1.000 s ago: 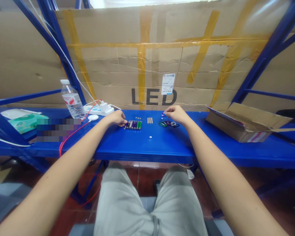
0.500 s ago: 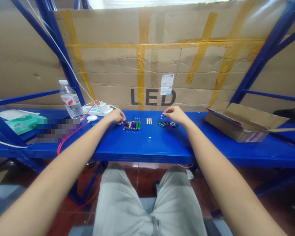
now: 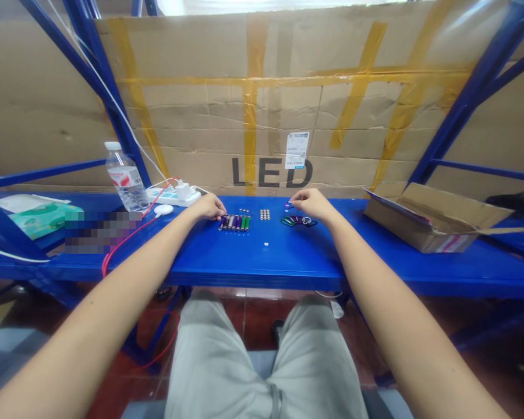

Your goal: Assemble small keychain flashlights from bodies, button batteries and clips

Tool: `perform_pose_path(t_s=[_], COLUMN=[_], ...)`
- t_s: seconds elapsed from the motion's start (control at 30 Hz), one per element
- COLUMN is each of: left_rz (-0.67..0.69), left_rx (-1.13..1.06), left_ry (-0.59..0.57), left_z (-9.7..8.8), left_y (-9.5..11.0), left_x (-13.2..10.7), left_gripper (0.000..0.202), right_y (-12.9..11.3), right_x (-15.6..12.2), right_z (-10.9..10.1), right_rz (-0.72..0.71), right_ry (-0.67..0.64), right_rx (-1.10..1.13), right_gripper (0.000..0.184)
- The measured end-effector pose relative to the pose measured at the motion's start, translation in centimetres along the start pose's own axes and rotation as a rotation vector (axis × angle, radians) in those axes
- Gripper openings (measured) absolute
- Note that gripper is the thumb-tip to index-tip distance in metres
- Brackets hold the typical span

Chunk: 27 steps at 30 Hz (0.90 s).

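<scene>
My left hand (image 3: 212, 208) is pinched at the top end of a purple metal tube (image 3: 221, 223), the leftmost in a row. Beside it lie several more small metal tubes (image 3: 236, 223), in silver, purple and green, side by side. In the fingertips of my right hand (image 3: 308, 203) is a purple carabiner (image 3: 288, 205), partly covered by the fingers. Just below that hand, several carabiners (image 3: 297, 221) in green, purple, silver and black lie overlapping. Between my hands, small round silver button cells (image 3: 265, 215) sit in a tight grid.
A few tiny pieces (image 3: 244, 210) lie behind the tubes, and a white disc (image 3: 266, 244) lies nearer me on the blue table (image 3: 253, 262). At left stand a water bottle (image 3: 126, 180) and a power strip (image 3: 174, 195) with cables. An open cardboard box (image 3: 436, 224) is at right.
My left hand has shifted very slightly to the right and up at the end of the tube row. My right hand stays in place with the purple carabiner.
</scene>
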<state>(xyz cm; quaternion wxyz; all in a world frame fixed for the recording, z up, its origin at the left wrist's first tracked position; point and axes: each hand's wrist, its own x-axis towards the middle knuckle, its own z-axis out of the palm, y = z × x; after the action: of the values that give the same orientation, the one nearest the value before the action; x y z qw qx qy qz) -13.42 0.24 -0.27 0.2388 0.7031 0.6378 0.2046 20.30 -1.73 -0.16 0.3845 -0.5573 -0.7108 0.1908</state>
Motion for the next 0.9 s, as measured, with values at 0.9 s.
perform_pose_path(t_s=[0.9], left_rz=[-0.065], left_rx=[-0.052], left_ry=[0.498], left_z=[0.3], left_y=[-1.3], left_x=[3.3], left_gripper=[0.021], right_y=[-0.4], right_x=[-0.6], right_z=[-0.9], right_rz=[0.099], right_ry=[0.000], right_rx=[0.085], right_gripper=[0.030])
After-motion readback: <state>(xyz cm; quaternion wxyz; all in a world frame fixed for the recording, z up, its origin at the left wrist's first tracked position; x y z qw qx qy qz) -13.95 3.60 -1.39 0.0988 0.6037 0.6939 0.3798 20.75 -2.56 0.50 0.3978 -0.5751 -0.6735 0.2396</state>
